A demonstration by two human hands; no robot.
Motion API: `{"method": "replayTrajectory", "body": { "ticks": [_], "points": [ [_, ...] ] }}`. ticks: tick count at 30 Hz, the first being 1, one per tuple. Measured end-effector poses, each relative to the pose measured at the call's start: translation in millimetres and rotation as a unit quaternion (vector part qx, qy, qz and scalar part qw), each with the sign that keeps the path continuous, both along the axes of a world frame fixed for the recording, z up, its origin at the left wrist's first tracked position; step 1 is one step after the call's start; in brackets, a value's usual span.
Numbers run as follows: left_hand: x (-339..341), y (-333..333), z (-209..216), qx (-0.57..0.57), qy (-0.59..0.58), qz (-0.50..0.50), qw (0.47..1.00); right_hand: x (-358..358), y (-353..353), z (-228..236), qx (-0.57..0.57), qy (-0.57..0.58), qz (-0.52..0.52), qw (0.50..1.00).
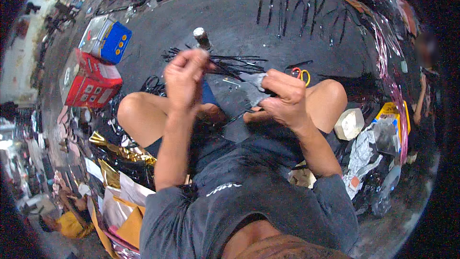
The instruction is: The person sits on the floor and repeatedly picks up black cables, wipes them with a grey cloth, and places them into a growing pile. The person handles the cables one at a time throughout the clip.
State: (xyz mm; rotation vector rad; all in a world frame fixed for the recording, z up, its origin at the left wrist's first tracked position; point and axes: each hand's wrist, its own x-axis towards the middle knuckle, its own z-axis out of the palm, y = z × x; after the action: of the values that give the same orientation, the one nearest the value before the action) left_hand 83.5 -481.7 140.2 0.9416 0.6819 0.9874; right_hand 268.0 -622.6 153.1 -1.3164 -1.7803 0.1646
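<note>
My left hand (184, 74) is raised in front of my left knee, its fingers pinched together and slightly blurred. What they hold, if anything, I cannot make out. My right hand (287, 93) is closed on a crumpled grey cloth (252, 88), which spreads toward the middle between my knees. Just beyond both hands lies a bundle of thin black strips (239, 61), partly hidden by my left hand. Behind that hand stands a short cylinder (200, 35) with a silvery top. Scissors (305, 76) with red and yellow handles rest beyond my right hand, partly covered by it.
On the left sit a blue-and-white box (111, 41) and a red box (98, 84). Long black strips (287, 12) lie spread at the far right. Gold foil (124, 152), a pale block (349, 124) and crumpled silvery wrapping (362, 153) flank me. Another person (74, 223) is at lower left.
</note>
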Motion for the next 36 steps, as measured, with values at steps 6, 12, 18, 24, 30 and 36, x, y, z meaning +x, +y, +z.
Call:
{"method": "replayTrajectory", "body": {
  "ticks": [6,12,18,24,30,36],
  "points": [
    [-85,111,42,0.025,0.013,0.054,0.998,19,-20,4,0.031,-0.028,-0.007,0.999],
    [-138,189,28,-0.052,0.026,0.164,0.985,50,-43,5,-0.085,0.002,-0.113,0.99],
    [-162,237,-12,-0.081,0.138,0.129,0.979,86,-49,-7,-0.13,-0.012,-0.145,0.981],
    [-91,234,-30,0.31,0.778,-0.018,0.547,112,-38,-16,-0.131,-0.076,-0.186,0.971],
    [96,200,-93,0.494,0.62,-0.327,0.514,124,-13,-14,-0.139,-0.027,-0.315,0.938],
    [262,213,-252,0.394,0.533,-0.274,0.697,134,-1,-28,-0.101,-0.011,-0.305,0.947]
  ]
}}
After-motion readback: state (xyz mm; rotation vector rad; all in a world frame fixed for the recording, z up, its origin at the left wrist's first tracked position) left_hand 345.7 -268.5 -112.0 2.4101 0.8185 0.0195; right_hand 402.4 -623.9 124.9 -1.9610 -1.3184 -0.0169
